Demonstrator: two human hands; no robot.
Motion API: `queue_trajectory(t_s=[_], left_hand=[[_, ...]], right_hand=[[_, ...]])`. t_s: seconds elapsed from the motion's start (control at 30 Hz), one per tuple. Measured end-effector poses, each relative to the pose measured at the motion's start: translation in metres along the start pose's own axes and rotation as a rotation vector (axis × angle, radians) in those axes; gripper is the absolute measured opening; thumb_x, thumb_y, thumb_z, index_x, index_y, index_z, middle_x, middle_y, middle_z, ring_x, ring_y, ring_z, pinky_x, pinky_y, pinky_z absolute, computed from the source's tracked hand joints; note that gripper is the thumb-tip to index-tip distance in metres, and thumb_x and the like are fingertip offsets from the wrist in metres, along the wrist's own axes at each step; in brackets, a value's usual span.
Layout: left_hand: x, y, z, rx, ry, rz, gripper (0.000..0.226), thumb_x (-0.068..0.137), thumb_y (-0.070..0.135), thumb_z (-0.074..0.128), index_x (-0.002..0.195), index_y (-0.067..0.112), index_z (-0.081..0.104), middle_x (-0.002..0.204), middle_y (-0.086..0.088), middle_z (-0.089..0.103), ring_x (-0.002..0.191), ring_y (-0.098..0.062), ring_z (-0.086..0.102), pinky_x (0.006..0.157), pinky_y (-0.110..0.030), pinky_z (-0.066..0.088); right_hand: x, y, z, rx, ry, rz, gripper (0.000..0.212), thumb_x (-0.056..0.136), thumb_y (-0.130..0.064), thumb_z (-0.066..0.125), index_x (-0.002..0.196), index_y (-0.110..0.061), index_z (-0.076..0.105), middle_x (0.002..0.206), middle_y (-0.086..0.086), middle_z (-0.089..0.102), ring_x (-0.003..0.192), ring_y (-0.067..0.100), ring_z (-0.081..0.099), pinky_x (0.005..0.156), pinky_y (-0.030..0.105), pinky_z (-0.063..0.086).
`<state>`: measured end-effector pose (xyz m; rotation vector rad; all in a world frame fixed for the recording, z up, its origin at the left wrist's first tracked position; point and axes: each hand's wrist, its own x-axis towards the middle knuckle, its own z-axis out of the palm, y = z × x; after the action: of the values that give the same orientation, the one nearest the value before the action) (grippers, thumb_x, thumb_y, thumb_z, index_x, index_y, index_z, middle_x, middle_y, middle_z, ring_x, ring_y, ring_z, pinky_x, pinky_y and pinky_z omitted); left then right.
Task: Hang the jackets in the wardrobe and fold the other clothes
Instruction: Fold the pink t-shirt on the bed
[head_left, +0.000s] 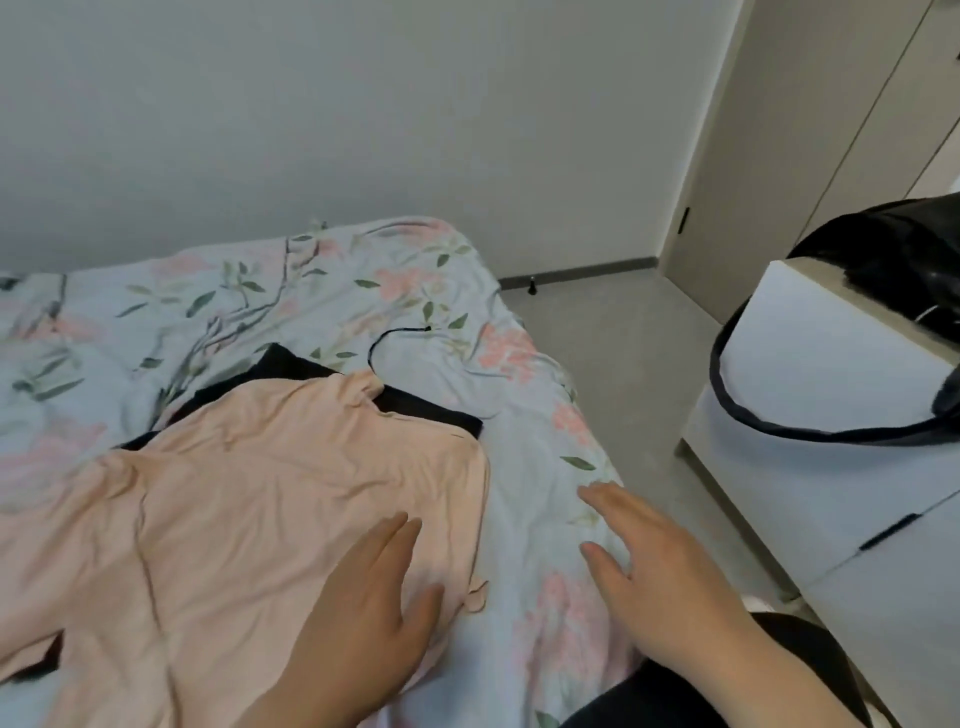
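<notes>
Top: peach, spread on bed, centre-left; smooth flat before folding
Left hand: flat, fingers apart, on top
Right hand: spread, empty, over bed

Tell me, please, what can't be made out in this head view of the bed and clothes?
- Black garment: mostly under the peach top; type unclear.
- Peach top: left and bottom cut by the frame edge.
- Black bag on the white cabinet: cut off at the right edge.
- Thin black loop on the floral sheet: too small to identify.

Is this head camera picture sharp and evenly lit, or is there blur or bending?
Head view: soft, even light, no glare; the left hand and right hand look slightly smeared; the wardrobe edges lean from the wide lens; the pink shirt shows creases clearly.
</notes>
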<state>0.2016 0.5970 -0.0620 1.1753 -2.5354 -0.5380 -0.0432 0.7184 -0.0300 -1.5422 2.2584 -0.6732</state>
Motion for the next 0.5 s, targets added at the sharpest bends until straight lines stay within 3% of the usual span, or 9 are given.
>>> queue_trajectory(t_s=[0.07,0.13,0.27,0.33,0.4,0.5], left_hand=[[-0.012,-0.026,-0.006,0.041,-0.029,-0.081,0.080,0.081,0.060,0.034,0.143,0.011,0.049,0.151,-0.004,0.043,0.140,-0.019,0.041,0.112,-0.023,0.024],[-0.025,-0.054,-0.003,0.084,-0.010,-0.107,0.077,0.076,0.056,0.038,0.125,0.003,0.065,0.132,-0.014,0.061,0.120,-0.030,0.062,0.098,-0.037,0.047],[-0.049,-0.090,0.010,0.051,-0.148,-0.167,0.095,0.066,0.071,0.033,0.138,0.014,0.056,0.146,-0.003,0.049,0.136,-0.020,0.047,0.110,-0.025,0.032],[-0.056,-0.102,0.016,0.115,-0.287,-0.106,0.085,0.061,0.073,0.043,0.118,0.016,0.070,0.124,0.000,0.067,0.111,-0.017,0.067,0.091,-0.019,0.048],[-0.061,-0.104,0.021,0.131,-0.333,-0.077,0.074,0.054,0.076,0.052,0.100,0.022,0.073,0.104,0.001,0.073,0.089,-0.017,0.073,0.075,-0.022,0.054],[-0.071,-0.116,0.032,0.179,-0.344,-0.022,0.063,0.046,0.063,0.076,0.095,0.023,0.074,0.108,-0.002,0.072,0.094,-0.020,0.073,0.070,-0.028,0.058]], right_hand=[[0.010,-0.014,0.032,0.012,-0.084,-0.028,0.052,0.100,-0.043,0.046,0.148,-0.047,0.028,0.140,-0.038,0.021,0.121,-0.023,0.010,0.086,-0.012,0.001],[0.017,-0.025,0.061,0.026,-0.169,-0.055,0.051,0.100,-0.042,0.046,0.148,-0.046,0.029,0.138,-0.038,0.022,0.121,-0.023,0.013,0.090,-0.008,0.004],[0.028,-0.036,0.109,0.050,-0.278,-0.092,0.047,0.099,-0.036,0.049,0.145,-0.037,0.040,0.131,-0.034,0.037,0.114,-0.013,0.039,0.090,-0.005,0.022],[0.033,-0.037,0.129,0.035,-0.335,-0.087,0.048,0.097,-0.035,0.052,0.144,-0.033,0.043,0.138,-0.022,0.045,0.113,-0.005,0.047,0.098,0.008,0.033],[0.036,-0.035,0.149,-0.016,-0.415,-0.112,0.054,0.093,-0.039,0.057,0.145,-0.034,0.043,0.144,-0.017,0.043,0.128,0.004,0.044,0.106,0.018,0.034],[0.034,-0.034,0.177,-0.160,-0.530,-0.197,0.062,0.084,-0.045,0.064,0.143,-0.037,0.046,0.156,-0.004,0.031,0.144,0.017,0.022,0.116,0.030,0.025]])
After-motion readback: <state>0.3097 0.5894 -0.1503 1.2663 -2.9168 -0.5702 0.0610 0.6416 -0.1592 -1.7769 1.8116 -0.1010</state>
